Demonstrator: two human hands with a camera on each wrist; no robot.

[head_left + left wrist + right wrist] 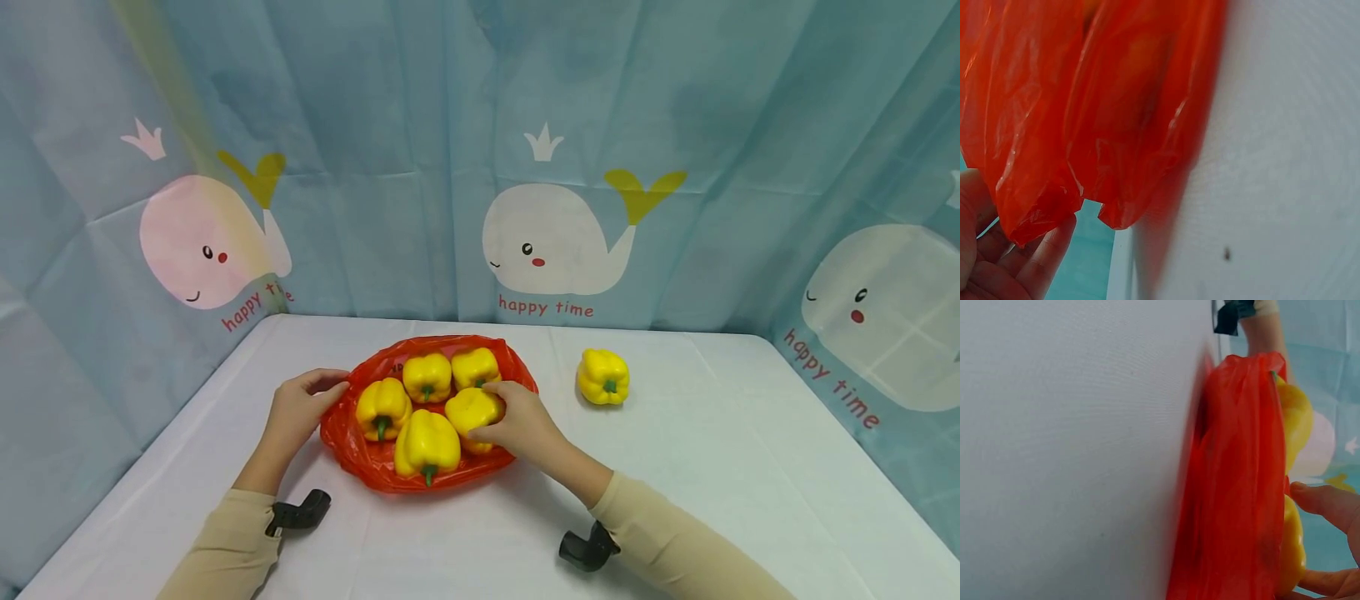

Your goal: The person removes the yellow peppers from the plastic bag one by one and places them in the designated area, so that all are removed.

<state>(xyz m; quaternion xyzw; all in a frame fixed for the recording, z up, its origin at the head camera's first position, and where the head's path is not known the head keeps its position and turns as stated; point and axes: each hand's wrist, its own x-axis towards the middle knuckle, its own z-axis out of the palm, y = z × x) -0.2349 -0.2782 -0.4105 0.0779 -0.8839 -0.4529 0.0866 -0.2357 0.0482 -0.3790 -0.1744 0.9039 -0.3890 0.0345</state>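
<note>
Right hand [528,422] clasped a yellow pepper [471,408] in the red bag [347,452]!
Left hand [295,410] pinched the bag's left rim; four more peppers [426,442] sat in there too, while a lone pepper [600,375] lay apart on the white table [720,467].

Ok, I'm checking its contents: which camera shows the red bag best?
The head view: it looks into the red bag and shows five yellow peppers inside. The left wrist view shows only crumpled plastic by the left hand; the right wrist, a side wall and two peppers.
</note>
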